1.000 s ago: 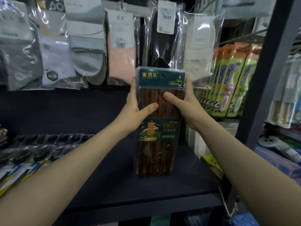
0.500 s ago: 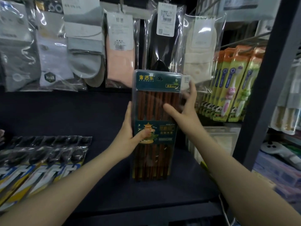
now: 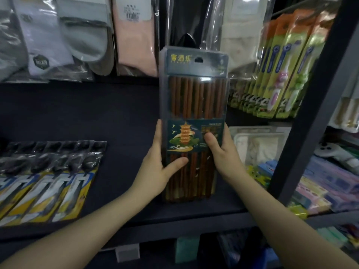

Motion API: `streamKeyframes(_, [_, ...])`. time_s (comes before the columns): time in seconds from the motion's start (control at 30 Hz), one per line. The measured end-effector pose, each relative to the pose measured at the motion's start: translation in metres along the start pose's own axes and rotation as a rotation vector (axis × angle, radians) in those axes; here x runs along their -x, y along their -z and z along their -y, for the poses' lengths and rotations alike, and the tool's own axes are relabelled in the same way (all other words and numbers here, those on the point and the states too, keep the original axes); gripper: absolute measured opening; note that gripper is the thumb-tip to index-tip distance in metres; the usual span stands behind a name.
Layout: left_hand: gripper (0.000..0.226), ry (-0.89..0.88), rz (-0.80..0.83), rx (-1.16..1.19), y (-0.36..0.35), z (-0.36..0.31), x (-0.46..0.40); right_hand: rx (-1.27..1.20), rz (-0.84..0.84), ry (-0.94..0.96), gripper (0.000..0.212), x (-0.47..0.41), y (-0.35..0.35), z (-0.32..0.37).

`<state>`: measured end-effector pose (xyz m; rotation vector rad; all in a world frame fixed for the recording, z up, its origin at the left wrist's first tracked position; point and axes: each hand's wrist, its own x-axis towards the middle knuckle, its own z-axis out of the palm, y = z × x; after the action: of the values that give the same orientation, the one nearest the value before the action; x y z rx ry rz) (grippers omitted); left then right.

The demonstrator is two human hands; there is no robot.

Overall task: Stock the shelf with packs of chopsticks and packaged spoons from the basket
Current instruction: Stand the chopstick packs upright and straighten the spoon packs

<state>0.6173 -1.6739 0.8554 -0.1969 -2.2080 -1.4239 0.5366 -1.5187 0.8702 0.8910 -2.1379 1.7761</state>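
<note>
A pack of chopsticks (image 3: 194,121) is gripped upright by the left hand (image 3: 155,167) and right hand (image 3: 223,152) over a dark shelf (image 3: 116,123); packaged spoons (image 3: 44,179) lie left of the hands.

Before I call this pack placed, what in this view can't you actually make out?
All in the head view:
- Basket: out of frame.
- Fingers of left hand and right hand: behind the chopstick pack; only thumbs show.
- Pack's bottom edge: dark and blurred, contact with the shelf unclear.
- Packaged spoons: cut off by left edge.
- Label text: too blurred.
</note>
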Motion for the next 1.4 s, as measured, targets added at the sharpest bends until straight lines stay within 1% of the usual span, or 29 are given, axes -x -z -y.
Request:
streamKeyframes(0.1, [0.087,0.095,0.029,0.14,-0.004,-0.007,0.007,0.07,0.007,-0.035,0.043,-0.002,0.009,0.009])
streamKeyframes(0.17, [0.073,0.209,0.094,0.258,-0.006,-0.01,0.013,0.09,0.034,-0.136,0.04,-0.002,0.015,0.01])
streamKeyframes(0.23, [0.073,0.347,0.167,0.323,-0.009,-0.007,0.016,0.07,0.067,-0.356,0.041,-0.003,0.021,0.005])
streamKeyframes(0.3, [0.076,0.511,0.259,0.351,-0.011,0.0,0.014,0.011,0.134,-0.687,0.047,-0.004,0.026,-0.007])
streamKeyframes(0.33, [0.072,0.591,0.312,0.38,-0.012,0.005,0.011,-0.026,0.176,-0.823,0.052,-0.003,0.027,-0.014])
streamKeyframes(0.37, [0.064,0.656,0.353,0.409,-0.015,0.01,0.008,-0.037,0.209,-0.909,0.055,-0.003,0.028,-0.022])
streamKeyframes(0.43, [0.05,0.708,0.385,0.424,-0.025,0.019,0.001,0.015,0.212,-0.948,0.057,-0.008,0.029,-0.033])
streamKeyframes(0.53, [0.041,0.71,0.367,0.414,-0.037,0.024,-0.015,0.233,0.156,-0.869,0.061,-0.021,0.031,-0.027])
streamKeyframes(0.57, [0.039,0.706,0.382,0.393,-0.039,0.022,-0.021,0.289,0.145,-0.848,0.065,-0.027,0.033,-0.028])
streamKeyframes(0.6, [0.04,0.688,0.401,0.316,-0.04,0.018,-0.026,0.355,0.144,-0.829,0.068,-0.031,0.035,-0.029])
streamKeyframes(0.63, [0.046,0.66,0.431,0.165,-0.039,0.014,-0.03,0.468,0.151,-0.796,0.069,-0.034,0.035,-0.034])
streamKeyframes(0.67, [0.055,0.611,0.458,-0.055,-0.039,0.012,-0.035,0.624,0.147,-0.739,0.067,-0.034,0.035,-0.04])
streamKeyframes(0.7, [0.064,0.54,0.488,-0.327,-0.039,0.011,-0.039,0.789,0.133,-0.665,0.066,-0.033,0.035,-0.043])
streamKeyframes(0.73, [0.07,0.444,0.502,-0.594,-0.037,0.011,-0.043,0.901,0.12,-0.571,0.064,-0.03,0.035,-0.043])
streamKeyframes(0.77, [0.075,0.363,0.506,-0.789,-0.035,0.01,-0.046,0.94,0.123,-0.475,0.063,-0.024,0.035,-0.038])
streamKeyframes(0.8, [0.079,0.33,0.494,-0.859,-0.034,0.01,-0.048,0.918,0.14,-0.367,0.062,-0.016,0.036,-0.029])
streamKeyframes(0.83, [0.081,0.343,0.5,-0.822,-0.032,0.011,-0.049,0.872,0.184,-0.235,0.061,-0.007,0.037,-0.02])
streamKeyframes(0.87, [0.08,0.393,0.507,-0.663,-0.032,0.014,-0.051,0.829,0.255,-0.086,0.06,0.006,0.04,-0.01])
streamKeyframes(0.9, [0.071,0.449,0.501,-0.418,-0.033,0.018,-0.053,0.795,0.361,0.042,0.062,0.019,0.042,-0.002])
streamKeyframes(0.93, [0.055,0.498,0.497,-0.167,-0.035,0.021,-0.053,0.798,0.491,0.111,0.069,0.032,0.044,0.004])
streamKeyframes(0.97, [0.04,0.539,0.46,0.024,-0.038,0.023,-0.051,0.866,0.629,0.133,0.078,0.043,0.045,0.007])
streamKeyframes(1.0, [0.035,0.565,0.419,0.136,-0.041,0.028,-0.051,0.981,0.739,0.126,0.089,0.052,0.048,0.005])
streamKeyframes(1.03, [0.035,0.579,0.386,0.196,-0.045,0.032,-0.052,1.088,0.794,0.129,0.096,0.059,0.05,0.002])
streamKeyframes(1.07, [0.034,0.585,0.361,0.22,-0.049,0.033,-0.052,1.168,0.786,0.17,0.098,0.064,0.052,-0.004])
streamKeyframes(1.1, [0.031,0.585,0.332,0.243,-0.053,0.032,-0.052,1.225,0.765,0.233,0.097,0.067,0.052,-0.007])
streamKeyframes(1.17, [0.026,0.608,0.272,0.301,-0.059,0.03,-0.05,1.314,0.722,0.282,0.091,0.07,0.051,-0.007])
streamKeyframes(1.23, [0.027,0.639,0.24,0.343,-0.067,0.029,-0.048,1.359,0.72,0.269,0.088,0.071,0.056,-0.007])
streamKeyframes(1.27, [0.028,0.642,0.231,0.351,-0.072,0.028,-0.047,1.355,0.742,0.227,0.086,0.072,0.06,-0.008])
streamKeyframes(1.4, [0.022,0.64,0.135,0.397,-0.094,0.024,-0.044,1.276,0.756,0.128,0.079,0.081,0.072,-0.01])
